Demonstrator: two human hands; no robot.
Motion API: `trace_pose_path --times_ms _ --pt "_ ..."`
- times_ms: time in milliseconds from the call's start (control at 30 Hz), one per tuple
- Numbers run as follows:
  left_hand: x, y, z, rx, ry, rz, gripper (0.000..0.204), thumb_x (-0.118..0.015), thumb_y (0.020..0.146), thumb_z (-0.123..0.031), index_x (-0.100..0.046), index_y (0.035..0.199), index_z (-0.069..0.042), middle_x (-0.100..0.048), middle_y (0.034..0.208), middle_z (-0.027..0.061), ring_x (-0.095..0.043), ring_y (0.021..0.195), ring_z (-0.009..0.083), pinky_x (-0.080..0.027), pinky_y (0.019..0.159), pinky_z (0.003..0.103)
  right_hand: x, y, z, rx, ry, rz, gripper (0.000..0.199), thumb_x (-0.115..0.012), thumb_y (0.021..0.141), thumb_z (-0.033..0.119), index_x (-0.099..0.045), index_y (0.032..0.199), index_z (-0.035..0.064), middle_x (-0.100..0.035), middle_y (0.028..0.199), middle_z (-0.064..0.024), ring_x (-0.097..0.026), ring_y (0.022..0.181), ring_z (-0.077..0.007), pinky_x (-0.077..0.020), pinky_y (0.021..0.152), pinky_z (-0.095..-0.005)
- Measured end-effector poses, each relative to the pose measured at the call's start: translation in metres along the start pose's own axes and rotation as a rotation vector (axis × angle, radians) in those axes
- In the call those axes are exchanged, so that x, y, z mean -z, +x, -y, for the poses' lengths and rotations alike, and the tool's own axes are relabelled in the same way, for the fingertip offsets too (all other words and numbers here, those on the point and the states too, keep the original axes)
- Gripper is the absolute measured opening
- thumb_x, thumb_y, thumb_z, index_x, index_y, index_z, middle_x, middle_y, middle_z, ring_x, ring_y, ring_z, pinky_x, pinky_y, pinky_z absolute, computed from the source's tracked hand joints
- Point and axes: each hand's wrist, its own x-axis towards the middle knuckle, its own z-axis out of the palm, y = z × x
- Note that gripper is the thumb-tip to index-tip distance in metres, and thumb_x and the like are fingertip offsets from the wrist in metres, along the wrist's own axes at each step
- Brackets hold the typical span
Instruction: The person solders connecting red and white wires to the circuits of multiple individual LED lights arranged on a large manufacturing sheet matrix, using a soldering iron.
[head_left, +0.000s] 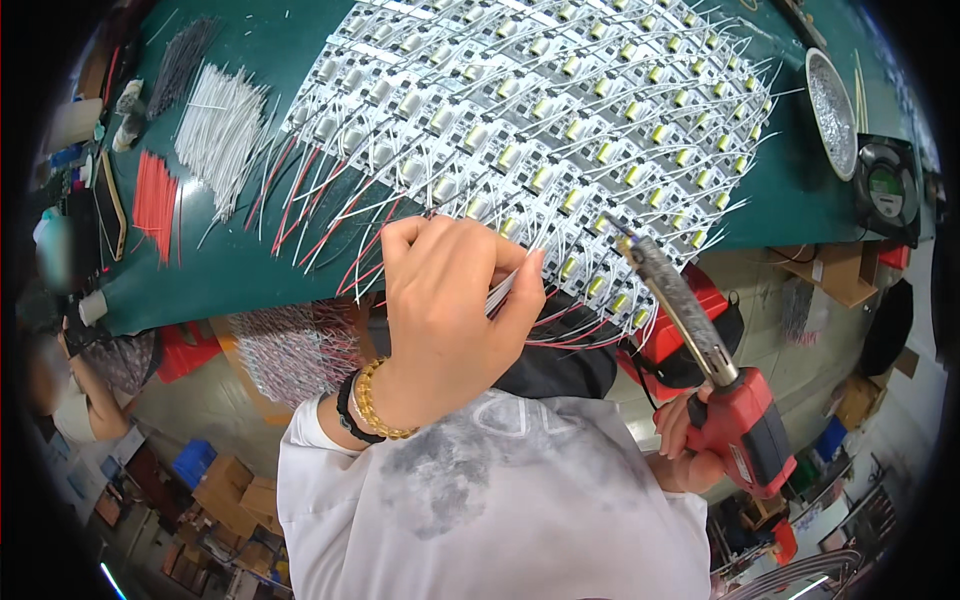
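Note:
My left hand (pixel 450 290) is closed at the near edge of a large panel of small white circuit boards (pixel 530 180). Thumb and fingers pinch several thin white wires (pixel 498 294). Many boards carry pale cylindrical parts and loose white wires; red and black wires hang from the near left edge. In my right hand (pixel 677 445) is a soldering gun (pixel 745 430) with a red and black handle. Its long metal barrel slants up and left, and the tip lies over the boards at the panel's near right. Whether the tip touches a board, I cannot tell.
On the green table (pixel 280 50) lie bundles of white wires (pixel 220 130), red wires (pixel 154 200) and black wires (pixel 185 60). A round metal dish (pixel 830 115) and a black fan (pixel 888 190) stand at the right edge. Another person's arm (pixel 95 390) shows at far left.

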Motion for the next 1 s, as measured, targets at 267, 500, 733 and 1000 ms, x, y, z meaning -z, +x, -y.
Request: trace_pose_path --times_ms 267,500,733,1000 --pt "-0.005 -0.003 0.005 0.002 -0.024 -0.023 0.019 -0.071 0.075 -0.003 -0.054 0.071 -0.009 -0.047 0.062 -0.0023 -0.045 0.055 0.0167 -0.032 0.069 0.035 0.018 -0.015 -0.019 0.085 -0.055 0.03 0.019 -0.057 0.071 0.004 -0.039 0.064 0.0068 -0.043 0.066 0.0002 -0.042 0.058 -0.0123 -0.0373 0.059 -0.0278" --pt "-0.006 -0.003 0.008 -0.005 -0.026 -0.027 0.019 -0.071 0.075 -0.003 -0.053 0.071 -0.009 -0.046 0.061 -0.0017 -0.045 0.055 0.0173 -0.032 0.069 0.035 0.021 -0.029 -0.037 0.287 -0.243 0.015 0.025 -0.059 0.076 0.002 -0.036 0.067 0.0086 -0.038 0.07 0.003 -0.038 0.062 -0.0105 -0.0346 0.063 -0.0257" --pt "-0.004 -0.003 0.005 -0.014 -0.013 -0.035 0.019 -0.071 0.075 -0.003 -0.053 0.071 -0.009 -0.046 0.061 -0.0016 -0.044 0.055 0.0174 -0.032 0.069 0.035 -0.001 -0.025 -0.043 0.364 -0.284 0.006 0.027 -0.06 0.079 0.004 -0.035 0.068 0.009 -0.036 0.072 0.0038 -0.037 0.065 -0.01 -0.0338 0.066 -0.0248" --pt "-0.005 0.001 0.007 0.0 -0.028 -0.019 0.019 -0.071 0.074 -0.003 -0.053 0.071 -0.009 -0.046 0.061 -0.0018 -0.045 0.055 0.0175 -0.033 0.07 0.035 -0.001 -0.016 -0.014 0.131 -0.034 -0.008 0.027 -0.061 0.083 0.015 -0.039 0.07 0.0065 -0.042 0.071 0.0005 -0.043 0.067 -0.012 -0.0363 0.065 -0.0265"
